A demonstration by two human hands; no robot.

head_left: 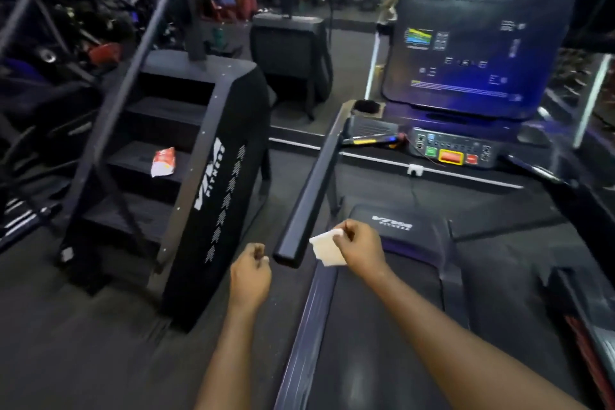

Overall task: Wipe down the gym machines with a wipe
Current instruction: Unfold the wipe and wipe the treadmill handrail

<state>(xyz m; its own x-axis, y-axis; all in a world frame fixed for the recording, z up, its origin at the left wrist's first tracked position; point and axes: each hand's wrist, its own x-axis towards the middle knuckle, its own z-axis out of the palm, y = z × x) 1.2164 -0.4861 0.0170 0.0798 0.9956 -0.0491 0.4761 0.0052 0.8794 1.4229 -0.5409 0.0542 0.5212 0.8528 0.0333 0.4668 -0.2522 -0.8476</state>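
I stand at the back of a treadmill (396, 326) with a dark belt and a lit console screen (466, 53). Its left handrail (312, 196) is a black bar that slopes down toward me and ends between my hands. My right hand (361, 248) pinches a folded white wipe (327, 248) just to the right of the bar's near end; whether the wipe touches the bar I cannot tell. My left hand (251, 271) hovers left of the bar's end, its fingers curled and holding nothing.
A black stair-climber machine (206, 183) stands to the left, with a red-and-white packet (163, 161) lying on one step. The treadmill's button panel (452, 151) sits below the screen. More machines and weights fill the dim background. A dark frame (585, 276) borders the right.
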